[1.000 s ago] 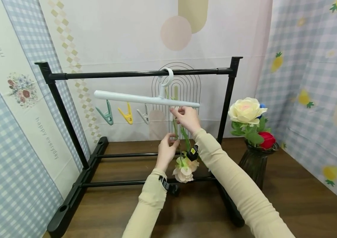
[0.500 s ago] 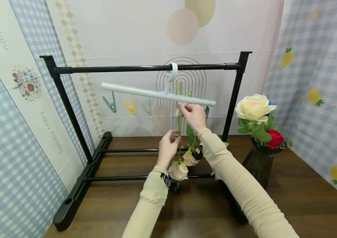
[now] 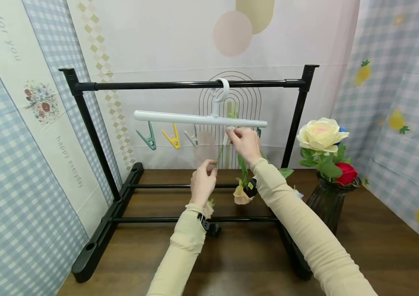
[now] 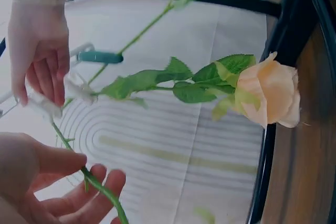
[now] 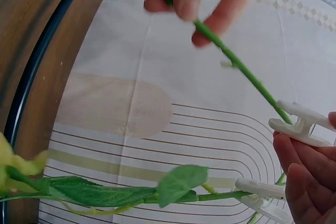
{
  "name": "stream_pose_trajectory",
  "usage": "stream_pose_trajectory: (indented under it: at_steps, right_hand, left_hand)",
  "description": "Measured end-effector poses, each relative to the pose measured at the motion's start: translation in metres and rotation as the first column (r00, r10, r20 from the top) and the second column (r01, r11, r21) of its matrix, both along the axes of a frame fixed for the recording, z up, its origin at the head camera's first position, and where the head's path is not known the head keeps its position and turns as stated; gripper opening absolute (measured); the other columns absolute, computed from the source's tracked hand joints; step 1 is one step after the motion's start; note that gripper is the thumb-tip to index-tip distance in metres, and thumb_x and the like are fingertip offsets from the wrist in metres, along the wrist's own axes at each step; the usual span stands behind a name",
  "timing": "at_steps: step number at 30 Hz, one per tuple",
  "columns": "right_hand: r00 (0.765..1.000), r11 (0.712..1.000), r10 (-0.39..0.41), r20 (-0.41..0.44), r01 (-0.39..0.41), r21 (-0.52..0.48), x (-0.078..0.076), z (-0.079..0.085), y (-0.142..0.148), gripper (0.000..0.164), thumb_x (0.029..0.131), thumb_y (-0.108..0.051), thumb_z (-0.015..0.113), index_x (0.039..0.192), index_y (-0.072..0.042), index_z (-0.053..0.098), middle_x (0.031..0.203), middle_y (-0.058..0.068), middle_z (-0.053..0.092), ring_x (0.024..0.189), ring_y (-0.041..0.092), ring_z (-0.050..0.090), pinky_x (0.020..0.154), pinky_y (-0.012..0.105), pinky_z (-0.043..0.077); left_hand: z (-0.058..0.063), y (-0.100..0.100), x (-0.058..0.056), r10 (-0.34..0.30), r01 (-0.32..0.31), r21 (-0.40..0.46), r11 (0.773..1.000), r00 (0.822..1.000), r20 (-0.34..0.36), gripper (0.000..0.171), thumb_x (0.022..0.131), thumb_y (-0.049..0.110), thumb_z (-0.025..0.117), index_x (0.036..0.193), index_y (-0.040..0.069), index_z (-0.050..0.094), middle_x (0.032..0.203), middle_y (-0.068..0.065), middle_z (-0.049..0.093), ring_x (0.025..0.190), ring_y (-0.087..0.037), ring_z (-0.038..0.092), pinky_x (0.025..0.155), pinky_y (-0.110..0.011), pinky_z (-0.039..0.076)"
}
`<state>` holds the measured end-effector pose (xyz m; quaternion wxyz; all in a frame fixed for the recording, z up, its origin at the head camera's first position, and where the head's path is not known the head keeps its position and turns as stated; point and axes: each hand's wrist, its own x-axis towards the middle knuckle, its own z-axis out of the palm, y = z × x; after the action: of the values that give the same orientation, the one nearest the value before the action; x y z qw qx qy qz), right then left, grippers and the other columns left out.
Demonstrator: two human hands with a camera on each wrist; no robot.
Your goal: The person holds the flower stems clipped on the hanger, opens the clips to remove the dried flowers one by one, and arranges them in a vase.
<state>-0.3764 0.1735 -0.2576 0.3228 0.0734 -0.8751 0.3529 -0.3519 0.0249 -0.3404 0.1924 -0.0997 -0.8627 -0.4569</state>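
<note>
My left hand [image 3: 203, 181] pinches the green stem [image 5: 241, 66] of an artificial rose between thumb and fingers. That rose's pale bloom [image 3: 208, 209] hangs upside down, partly hidden by my left wrist. My right hand [image 3: 245, 142] pinches a white clothespin [image 5: 300, 124] under the white hanger [image 3: 180, 118]. In the right wrist view, the stem's upper end meets this clothespin's jaws. Beside it, a second white clothespin [image 5: 262, 195] holds another stem, whose peach rose [image 4: 270, 90] hangs head down. The hanger hooks over the black rack's top bar [image 3: 150, 85].
Green [image 3: 149, 139], yellow [image 3: 172, 137] and grey clothespins [image 3: 192, 137] hang along the hanger's left part. A dark vase [image 3: 328, 201] with a cream rose [image 3: 321, 135] and a red rose [image 3: 346, 173] stands right of the rack on the wooden table [image 3: 246, 259].
My left hand has shifted left with the stem, which now slants down and left, its bloom slipping behind my wrist. The hanger has become more level. My right hand stays at the white clothespin.
</note>
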Motion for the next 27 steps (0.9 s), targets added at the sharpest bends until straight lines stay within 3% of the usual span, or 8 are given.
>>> stream_pose_trajectory:
  at_steps: [4, 12, 20, 27]
  right_hand:
    - [0.999, 1.000, 0.005, 0.032, -0.005, 0.003, 0.001, -0.001, 0.002, 0.041, 0.098, -0.037, 0.054, 0.091, -0.003, 0.076, 0.081, 0.015, 0.074, 0.064, 0.024, 0.063, 0.056, 0.024, 0.037]
    - [0.999, 0.999, 0.000, 0.039, -0.001, 0.032, 0.003, -0.001, 0.006, 0.043, 0.098, -0.038, 0.054, 0.084, -0.003, 0.075, 0.078, 0.014, 0.074, 0.064, 0.026, 0.065, 0.053, 0.025, 0.035]
    - [0.997, 1.000, 0.000, 0.071, -0.002, 0.030, 0.005, 0.002, 0.010, 0.042, 0.097, -0.039, 0.055, 0.082, -0.005, 0.075, 0.078, 0.014, 0.074, 0.056, 0.016, 0.057, 0.047, 0.023, 0.031]
    - [0.995, 1.000, 0.012, 0.096, -0.014, 0.020, 0.005, 0.004, 0.011, 0.045, 0.097, -0.041, 0.054, 0.080, -0.005, 0.074, 0.078, 0.014, 0.074, 0.049, 0.010, 0.048, 0.047, 0.023, 0.029]
  left_hand:
    - [0.000, -0.013, -0.002, 0.088, -0.087, -0.033, 0.996, 0.996, 0.021, 0.026, 0.095, 0.019, 0.057, 0.118, 0.023, 0.067, 0.100, -0.003, 0.072, 0.075, -0.028, 0.064, 0.068, -0.041, 0.048]
    - [0.005, -0.037, -0.005, 0.230, -0.232, -0.085, 0.969, 0.973, -0.037, 0.025, 0.096, 0.012, 0.055, 0.114, 0.021, 0.070, 0.106, -0.010, 0.065, 0.093, -0.032, 0.063, 0.087, -0.053, 0.038]
    - [0.011, -0.057, -0.005, 0.279, -0.288, -0.158, 0.945, 0.957, -0.077, 0.027, 0.093, 0.005, 0.056, 0.108, 0.019, 0.072, 0.106, -0.012, 0.065, 0.095, -0.034, 0.058, 0.092, -0.054, 0.032]
    - [0.013, -0.080, -0.003, 0.303, -0.319, -0.144, 0.937, 0.945, -0.121, 0.027, 0.091, 0.000, 0.055, 0.103, 0.016, 0.074, 0.102, -0.012, 0.063, 0.091, -0.033, 0.054, 0.098, -0.054, 0.025]
